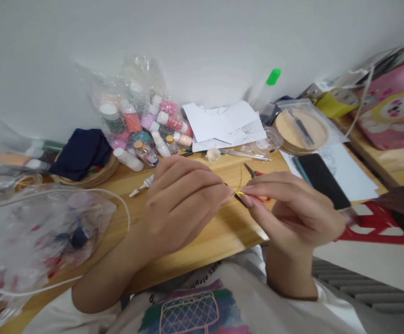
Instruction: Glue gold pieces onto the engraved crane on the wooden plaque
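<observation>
Over the table (229, 232), the left hand (188, 199) pinches a dark strip (237, 197) and the right hand (292, 213) pinches yellow thread (241, 178) beside it, where light, steady fingertips probably keep both under control.

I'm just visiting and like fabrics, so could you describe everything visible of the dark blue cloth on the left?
The dark blue cloth looks like plain, matte woven fabric, folded into a loose stack with uneven edges. It lies on light round wooden pieces, covering much of them. A small red and green patch shows beside its lower right edge; I can't tell what that is. Neither the left hand nor the right hand touches the cloth.
</observation>
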`<action>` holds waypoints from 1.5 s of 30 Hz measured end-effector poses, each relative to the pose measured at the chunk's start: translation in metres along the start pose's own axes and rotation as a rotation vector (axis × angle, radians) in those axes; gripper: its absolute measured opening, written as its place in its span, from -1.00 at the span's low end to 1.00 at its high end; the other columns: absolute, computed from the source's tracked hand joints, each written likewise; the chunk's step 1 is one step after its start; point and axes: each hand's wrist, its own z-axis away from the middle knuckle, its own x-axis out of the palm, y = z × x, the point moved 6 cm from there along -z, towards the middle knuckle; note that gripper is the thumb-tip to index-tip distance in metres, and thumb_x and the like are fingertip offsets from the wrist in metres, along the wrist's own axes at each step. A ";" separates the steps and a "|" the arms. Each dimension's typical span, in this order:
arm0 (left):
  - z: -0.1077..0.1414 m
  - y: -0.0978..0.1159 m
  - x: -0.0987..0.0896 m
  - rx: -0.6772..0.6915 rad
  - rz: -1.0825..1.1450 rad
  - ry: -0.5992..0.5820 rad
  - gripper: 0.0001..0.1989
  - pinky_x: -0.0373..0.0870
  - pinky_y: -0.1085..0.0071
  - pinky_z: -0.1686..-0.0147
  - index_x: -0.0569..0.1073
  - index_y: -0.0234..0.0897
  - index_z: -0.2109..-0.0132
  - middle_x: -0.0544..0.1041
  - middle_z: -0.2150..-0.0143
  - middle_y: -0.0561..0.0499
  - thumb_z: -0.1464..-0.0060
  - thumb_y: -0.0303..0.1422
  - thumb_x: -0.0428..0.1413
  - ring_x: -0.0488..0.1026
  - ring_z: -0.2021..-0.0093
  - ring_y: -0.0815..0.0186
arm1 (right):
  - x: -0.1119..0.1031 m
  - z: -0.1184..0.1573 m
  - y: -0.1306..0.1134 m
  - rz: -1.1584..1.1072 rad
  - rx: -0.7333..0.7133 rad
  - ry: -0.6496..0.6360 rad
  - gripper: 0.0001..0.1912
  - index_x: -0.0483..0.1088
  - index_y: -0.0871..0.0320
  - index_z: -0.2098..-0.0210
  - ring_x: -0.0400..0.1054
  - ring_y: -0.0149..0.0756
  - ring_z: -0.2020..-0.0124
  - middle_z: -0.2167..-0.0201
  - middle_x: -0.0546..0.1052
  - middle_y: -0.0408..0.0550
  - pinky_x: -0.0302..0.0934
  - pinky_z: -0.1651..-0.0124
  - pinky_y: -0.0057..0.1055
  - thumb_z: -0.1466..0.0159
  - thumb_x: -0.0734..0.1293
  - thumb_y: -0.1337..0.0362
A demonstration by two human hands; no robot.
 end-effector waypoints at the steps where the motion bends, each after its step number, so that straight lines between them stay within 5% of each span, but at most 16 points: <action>1: 0.000 0.000 0.000 -0.008 0.000 -0.003 -0.92 0.38 0.30 0.16 0.48 -0.27 0.21 0.61 0.28 0.05 -0.20 -0.53 0.18 0.49 0.20 0.33 | -0.001 -0.001 -0.001 0.024 -0.008 -0.011 -0.74 0.55 0.11 0.21 0.48 -0.36 0.43 0.41 0.61 -0.14 0.41 0.40 -0.41 -0.15 0.43 0.53; 13: 0.021 -0.014 0.018 0.027 -0.166 -0.150 -0.91 0.34 0.30 0.14 0.43 -0.26 0.22 0.58 0.30 0.05 -0.28 -0.50 0.07 0.45 0.23 0.30 | 0.021 0.008 0.014 0.195 0.002 -0.386 -0.92 0.46 0.16 0.29 0.50 -0.35 0.36 0.39 0.61 -0.06 0.37 0.30 -0.43 -0.27 0.35 0.45; 26: 0.049 -0.027 0.020 0.085 -0.295 -0.139 -0.88 0.25 0.33 0.16 0.42 -0.24 0.22 0.54 0.30 0.07 -0.33 -0.42 0.02 0.40 0.23 0.30 | 0.054 -0.001 0.024 0.261 -0.031 -0.701 -0.84 0.51 0.17 0.36 0.44 -0.37 0.42 0.46 0.57 -0.14 0.17 0.37 -0.46 -0.31 0.31 0.34; 40: 0.081 -0.019 0.033 -0.200 -0.150 -0.125 -0.76 0.27 0.28 0.15 0.50 -0.26 0.27 0.58 0.32 0.01 -0.33 -0.38 -0.02 0.45 0.20 0.25 | 0.060 0.029 0.016 0.361 0.065 -0.738 -0.84 0.55 0.18 0.32 0.46 -0.30 0.38 0.41 0.60 -0.06 0.15 0.33 -0.44 -0.28 0.30 0.37; 45: 0.096 -0.018 0.047 -0.315 -0.204 -0.128 -0.79 0.33 0.29 0.13 0.51 -0.24 0.27 0.57 0.33 0.01 -0.30 -0.38 0.02 0.47 0.19 0.25 | 0.066 0.047 0.032 0.512 0.219 -0.905 -0.83 0.57 0.14 0.25 0.48 -0.33 0.31 0.34 0.62 -0.07 0.18 0.25 -0.48 -0.29 0.31 0.37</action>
